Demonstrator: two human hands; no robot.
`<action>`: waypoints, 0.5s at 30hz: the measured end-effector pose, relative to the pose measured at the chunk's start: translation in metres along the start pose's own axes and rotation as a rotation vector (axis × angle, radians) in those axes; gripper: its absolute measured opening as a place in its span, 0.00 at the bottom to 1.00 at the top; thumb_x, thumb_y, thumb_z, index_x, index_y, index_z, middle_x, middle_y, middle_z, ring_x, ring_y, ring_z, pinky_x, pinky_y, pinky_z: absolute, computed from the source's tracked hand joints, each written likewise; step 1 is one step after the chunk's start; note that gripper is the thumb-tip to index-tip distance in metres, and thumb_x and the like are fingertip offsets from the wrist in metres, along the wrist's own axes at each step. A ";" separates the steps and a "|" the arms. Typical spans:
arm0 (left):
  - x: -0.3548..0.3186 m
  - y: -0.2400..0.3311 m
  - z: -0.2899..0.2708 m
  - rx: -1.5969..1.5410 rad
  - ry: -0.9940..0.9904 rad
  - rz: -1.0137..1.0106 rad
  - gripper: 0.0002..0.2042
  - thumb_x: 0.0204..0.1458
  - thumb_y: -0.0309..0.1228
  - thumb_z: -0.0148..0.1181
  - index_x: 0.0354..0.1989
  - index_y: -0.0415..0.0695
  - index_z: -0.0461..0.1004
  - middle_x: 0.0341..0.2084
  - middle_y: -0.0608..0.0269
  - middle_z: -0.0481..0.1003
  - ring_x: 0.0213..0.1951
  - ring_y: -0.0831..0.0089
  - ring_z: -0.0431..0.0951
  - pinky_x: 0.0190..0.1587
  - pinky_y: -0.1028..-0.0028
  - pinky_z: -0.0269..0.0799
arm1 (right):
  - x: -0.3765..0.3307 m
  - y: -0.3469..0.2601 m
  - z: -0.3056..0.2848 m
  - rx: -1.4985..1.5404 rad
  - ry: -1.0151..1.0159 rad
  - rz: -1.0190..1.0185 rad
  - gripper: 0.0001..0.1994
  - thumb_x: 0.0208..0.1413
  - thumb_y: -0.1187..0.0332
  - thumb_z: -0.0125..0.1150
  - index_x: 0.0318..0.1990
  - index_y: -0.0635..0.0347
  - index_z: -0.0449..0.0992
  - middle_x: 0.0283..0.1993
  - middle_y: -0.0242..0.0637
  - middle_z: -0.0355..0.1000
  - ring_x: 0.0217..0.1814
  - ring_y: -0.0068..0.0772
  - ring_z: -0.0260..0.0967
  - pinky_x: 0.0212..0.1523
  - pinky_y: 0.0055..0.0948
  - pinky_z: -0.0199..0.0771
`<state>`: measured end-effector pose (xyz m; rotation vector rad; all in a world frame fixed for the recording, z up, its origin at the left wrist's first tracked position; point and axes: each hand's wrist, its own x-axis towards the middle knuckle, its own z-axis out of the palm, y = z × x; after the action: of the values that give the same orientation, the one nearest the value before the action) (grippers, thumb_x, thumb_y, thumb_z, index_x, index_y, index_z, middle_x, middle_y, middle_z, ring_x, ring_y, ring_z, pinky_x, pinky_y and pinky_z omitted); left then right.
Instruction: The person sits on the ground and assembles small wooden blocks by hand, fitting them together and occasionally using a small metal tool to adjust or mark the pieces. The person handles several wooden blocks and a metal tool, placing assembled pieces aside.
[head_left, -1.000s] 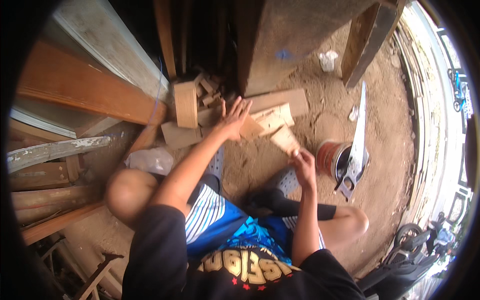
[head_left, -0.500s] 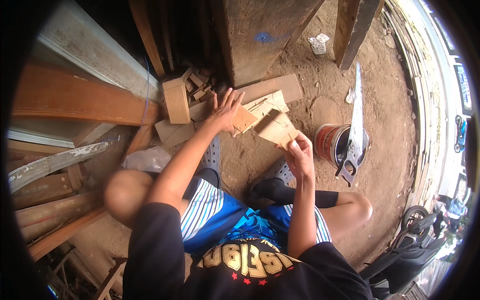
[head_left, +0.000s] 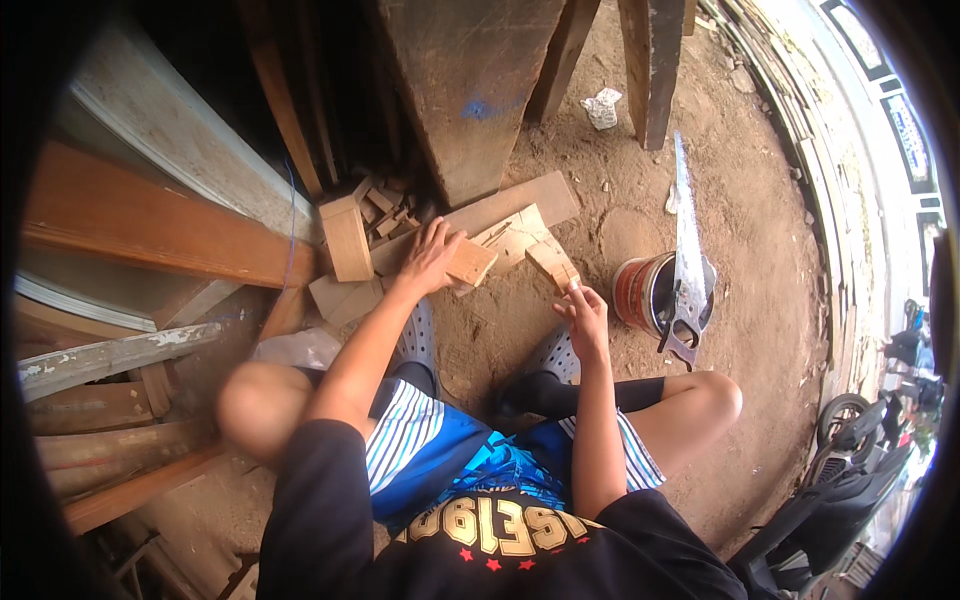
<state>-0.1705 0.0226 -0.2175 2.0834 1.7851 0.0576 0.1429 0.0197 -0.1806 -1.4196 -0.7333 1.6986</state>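
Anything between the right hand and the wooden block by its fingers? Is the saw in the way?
Nothing visible: the right hand has the wooden block by its near end. The saw lies across the bucket, off to the right, not in between.

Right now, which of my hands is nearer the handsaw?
Right. Your right hand is left of the handsaw, holding a small wood piece; your left hand, by a wooden block, is farther left.

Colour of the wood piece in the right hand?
The wood piece in the right hand is light tan, seen in the head view.
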 end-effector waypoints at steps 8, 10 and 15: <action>-0.022 0.041 -0.100 -0.351 0.161 -0.195 0.51 0.28 0.63 0.72 0.59 0.39 0.64 0.55 0.40 0.66 0.59 0.49 0.66 0.60 0.57 0.64 | 0.023 0.005 0.064 -0.056 -0.116 0.009 0.09 0.59 0.64 0.62 0.39 0.61 0.76 0.34 0.31 0.75 0.22 0.15 0.66 0.27 0.20 0.75; -0.028 0.065 -0.138 -0.496 0.205 -0.180 0.48 0.30 0.62 0.71 0.56 0.38 0.66 0.48 0.43 0.73 0.54 0.49 0.72 0.55 0.57 0.68 | 0.043 0.020 0.073 -0.199 -0.119 0.010 0.12 0.58 0.64 0.63 0.42 0.64 0.77 0.35 0.35 0.77 0.24 0.20 0.72 0.25 0.21 0.75; -0.063 0.087 -0.179 -0.669 0.391 -0.050 0.42 0.33 0.62 0.71 0.49 0.38 0.69 0.40 0.48 0.76 0.46 0.57 0.77 0.49 0.61 0.72 | 0.057 -0.001 0.094 -0.705 -0.158 -0.026 0.17 0.55 0.62 0.65 0.44 0.68 0.79 0.34 0.43 0.79 0.27 0.30 0.78 0.26 0.25 0.77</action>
<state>-0.1512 0.0008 -0.0109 1.6024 1.6937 0.9638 0.0479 0.0738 -0.1902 -1.7232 -1.5377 1.6119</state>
